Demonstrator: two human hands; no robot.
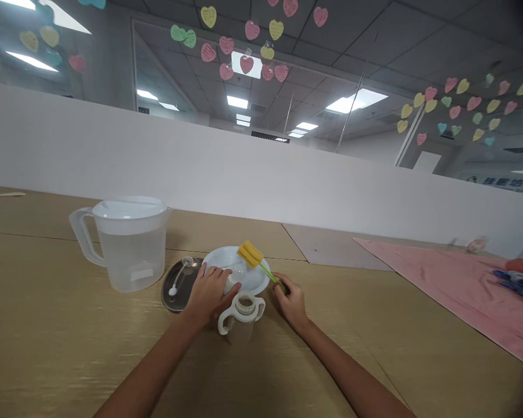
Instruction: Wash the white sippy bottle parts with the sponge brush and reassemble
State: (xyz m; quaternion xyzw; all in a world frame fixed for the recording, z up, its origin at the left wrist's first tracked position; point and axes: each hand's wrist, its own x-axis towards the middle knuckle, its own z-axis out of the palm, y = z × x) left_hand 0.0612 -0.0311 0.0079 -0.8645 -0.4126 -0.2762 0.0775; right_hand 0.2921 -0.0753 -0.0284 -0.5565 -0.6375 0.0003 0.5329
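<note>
holding a yellow foam brush (251, 255) by its skinny green handle, the right hand (291, 299) is curled closed. left hand (211, 288) is half open over a glossy white bowl (214, 255), fingers at some clear piece (239, 274), can't tell if it's gripped. cloudy two-handled bottle (245, 309) stands uncapped on the bowl's near side, straw (180, 280) loose on the shiny metal tray (169, 299). so i'd say it's apart, not reassembled yet. frosted plastic pitcher (135, 252) sits left, toward the tabletop's (70, 348) far edge.
</note>
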